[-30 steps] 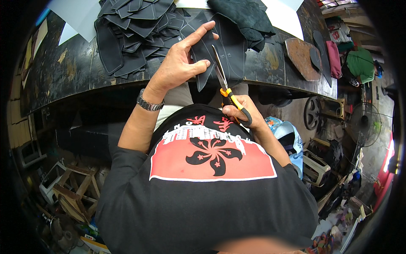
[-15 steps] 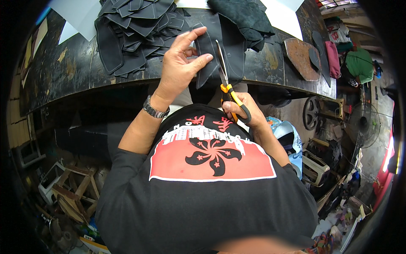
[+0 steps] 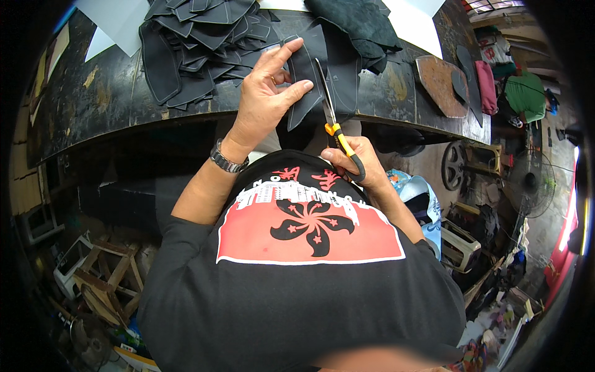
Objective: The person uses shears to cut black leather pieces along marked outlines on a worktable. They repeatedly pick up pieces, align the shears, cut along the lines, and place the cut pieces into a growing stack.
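My left hand (image 3: 268, 90) pinches a black leather-like piece (image 3: 304, 71) marked with a pale outline, thumb and fingers at its left part. My right hand (image 3: 359, 162) grips yellow-and-black scissors (image 3: 335, 127), their blades pointing away from me along the piece's right edge. The blades lie nearly together. Beneath and right of them is more black material (image 3: 344, 77) with pale lines, reaching the table's near edge. Whether it joins the held piece is hard to see.
A heap of cut black pieces (image 3: 204, 40) lies left on the dark worn table (image 3: 124, 102). Dark crumpled material (image 3: 369, 34) sits behind the scissors. A brown board (image 3: 441, 87) rests at the right. Below are a wooden stool (image 3: 111, 266) and a fan (image 3: 530, 180).
The scissors' handles have come together and the blades have closed. My right hand has shifted slightly, while my left keeps its pinch on the black piece.
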Demonstrator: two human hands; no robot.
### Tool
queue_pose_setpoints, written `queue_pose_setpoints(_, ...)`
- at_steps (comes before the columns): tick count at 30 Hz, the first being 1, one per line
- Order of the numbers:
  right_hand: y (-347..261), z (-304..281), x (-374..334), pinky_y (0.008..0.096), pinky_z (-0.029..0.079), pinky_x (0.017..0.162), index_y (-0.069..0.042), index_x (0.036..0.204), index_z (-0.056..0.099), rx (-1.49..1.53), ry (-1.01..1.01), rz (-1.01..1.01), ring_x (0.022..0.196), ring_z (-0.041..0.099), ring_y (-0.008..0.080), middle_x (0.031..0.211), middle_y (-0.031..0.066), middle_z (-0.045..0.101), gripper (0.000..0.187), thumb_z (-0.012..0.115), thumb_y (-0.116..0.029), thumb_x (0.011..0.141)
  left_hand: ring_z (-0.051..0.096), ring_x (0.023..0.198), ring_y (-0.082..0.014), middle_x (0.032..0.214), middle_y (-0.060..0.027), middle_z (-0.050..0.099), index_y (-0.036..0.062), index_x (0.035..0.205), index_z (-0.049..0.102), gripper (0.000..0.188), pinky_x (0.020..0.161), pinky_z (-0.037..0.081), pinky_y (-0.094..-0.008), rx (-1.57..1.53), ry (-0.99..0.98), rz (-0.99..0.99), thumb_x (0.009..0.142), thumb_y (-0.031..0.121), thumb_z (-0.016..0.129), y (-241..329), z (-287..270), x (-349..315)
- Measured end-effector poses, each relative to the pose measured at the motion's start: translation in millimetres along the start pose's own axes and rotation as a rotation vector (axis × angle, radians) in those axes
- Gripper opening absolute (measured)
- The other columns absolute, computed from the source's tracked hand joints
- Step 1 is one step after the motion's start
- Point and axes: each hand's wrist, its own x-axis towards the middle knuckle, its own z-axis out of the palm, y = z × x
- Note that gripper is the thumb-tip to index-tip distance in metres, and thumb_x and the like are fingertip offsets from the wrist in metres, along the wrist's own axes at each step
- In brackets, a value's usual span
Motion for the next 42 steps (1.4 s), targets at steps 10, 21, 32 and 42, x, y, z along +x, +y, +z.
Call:
queue_pose_setpoints(10, -11, -1, 10, 0.0216, 0.042, 0.045, -0.003, 0.078, 0.058, 0.080, -0.012, -0.022, 0.048, 0.052, 0.0099, 0.064, 0.0046, 0.057, 0.039, 0.072, -0.040, 0.082, 0.057, 0.092, -0.0076, 0.122, -0.0025, 0.049, 0.0074, 0.141, 0.049, 0.067, 0.079, 0.058, -0.0206, -0.023, -0.068, -0.046, 0.080, -0.007, 0.071, 3, 9, -8)
queue_pose_setpoints(21, -3, -1, 4, 0.0196, 0.035, 0.039, -0.005, 0.071, 0.057, 0.019, 0.043, 0.053, 0.041, 0.047, 0.0067, 0.054, 0.0020, 0.053, 0.031, 0.073, -0.027, 0.086, 0.059, 0.102, -0.0114, 0.142, -0.0073, 0.044, 0.0048, 0.144, 0.044, 0.068, 0.087, 0.056, -0.0232, -0.061, -0.107, -0.129, 0.083, -0.009, 0.068, 0, 4, -8)
queue_pose_setpoints(32, -6, 0, 17, 0.0222, 0.039, 0.041, -0.003, 0.075, 0.056, 0.132, 0.007, -0.100, 0.044, 0.047, 0.0088, 0.059, 0.0028, 0.054, 0.041, 0.070, -0.040, 0.086, 0.058, 0.108, -0.0138, 0.140, -0.0064, 0.043, 0.0050, 0.145, 0.043, 0.068, 0.089, 0.055, -0.0248, -0.089, -0.167, -0.195, 0.083, -0.010, 0.067, 1, 11, -17)
queue_pose_setpoints(42, 5, -9, 12, 0.0220, 0.034, 0.037, -0.006, 0.065, 0.056, 0.021, 0.095, 0.058, 0.039, 0.046, 0.0073, 0.053, 0.0002, 0.051, 0.038, 0.075, -0.032, 0.086, 0.054, 0.090, -0.0050, 0.135, -0.0038, 0.046, 0.0059, 0.144, 0.045, 0.068, 0.076, 0.052, -0.0166, -0.086, -0.161, -0.232, 0.081, -0.009, 0.067, -9, 9, -18)
